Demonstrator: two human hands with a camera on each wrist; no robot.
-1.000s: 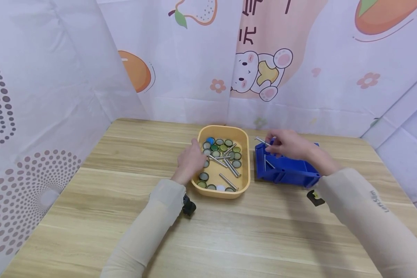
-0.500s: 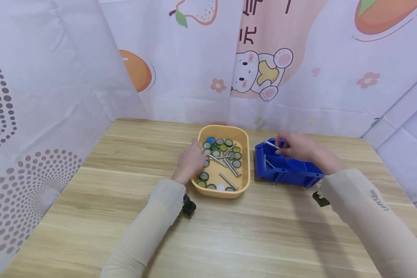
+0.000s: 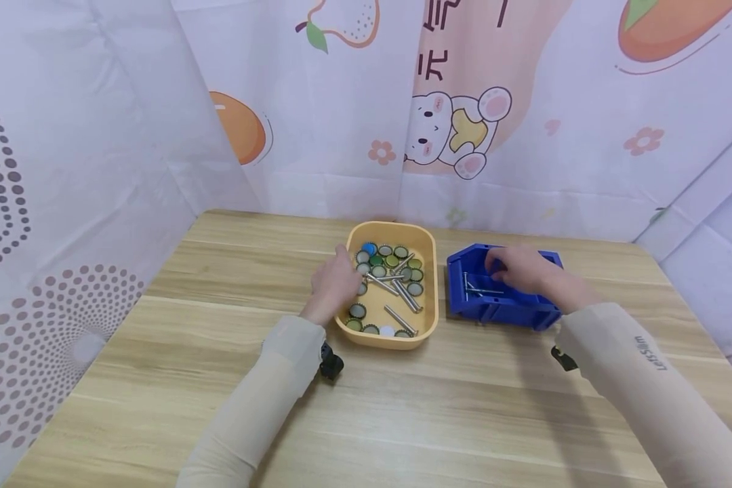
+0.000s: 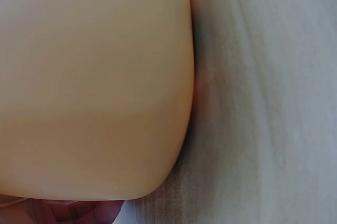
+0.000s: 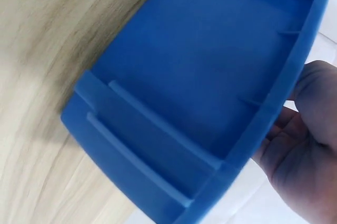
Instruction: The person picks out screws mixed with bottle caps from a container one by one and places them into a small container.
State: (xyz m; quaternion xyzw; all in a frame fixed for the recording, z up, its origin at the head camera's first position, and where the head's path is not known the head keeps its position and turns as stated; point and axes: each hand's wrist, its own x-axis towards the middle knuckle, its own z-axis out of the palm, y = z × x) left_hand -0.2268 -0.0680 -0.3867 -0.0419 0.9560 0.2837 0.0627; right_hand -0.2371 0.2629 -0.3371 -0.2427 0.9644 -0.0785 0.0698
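At the left side of the yellow tray (image 3: 431, 298), my left hand (image 3: 335, 279) grips the rim. Inside the tray lie several bottle caps (image 3: 400, 251) and several long silver screws (image 3: 400, 320). My right hand (image 3: 520, 268) is over the blue bin (image 3: 494, 311), its fingers loosely bent with no screw seen between them; its fingertips are partly hidden. Long screws (image 3: 488, 291) lie on the bin's floor at its left end. In the left wrist view, the tray's outer wall (image 4: 100, 87) hides most of the hand. The right wrist view shows the bin's outer side (image 5: 205, 50) before the hand.
The wooden table (image 3: 402, 420) extends in front of both containers. Behind it hangs a printed curtain (image 3: 317, 135). A dark wrist camera (image 3: 331, 362) sits under the left sleeve, near the tray's front left corner.
My right hand has moved slightly right, then lower over the blue bin. The screw it held has left its fingers, and another screw now lies in the bin. The left hand has stayed put.
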